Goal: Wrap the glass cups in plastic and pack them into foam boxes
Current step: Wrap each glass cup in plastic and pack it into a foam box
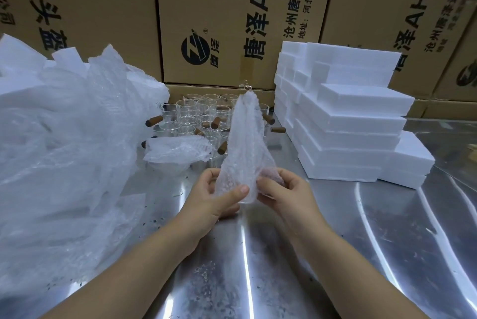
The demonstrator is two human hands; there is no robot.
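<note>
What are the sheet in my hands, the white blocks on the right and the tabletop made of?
The sheet looks like clear plastic bubble wrap: dimpled, see-through film. The blocks look like white foam, likely polystyrene: matte, opaque faces. The tabletop is metal, probably stainless steel: shiny, streaked reflections.

Two bare hands and two bare forearms are making up all of the person that is showing in the head view. The bare left hand [215, 197] is running back into an uncovered left forearm [144, 267], and the bare right hand [284, 196] into an uncovered right forearm [333, 267]. Both forearms are broadening toward the bottom edge of the view. The left thumbnail [244, 189] is showing short, rounded and plain. Fine creases are crossing the knuckles of both hands.
</note>
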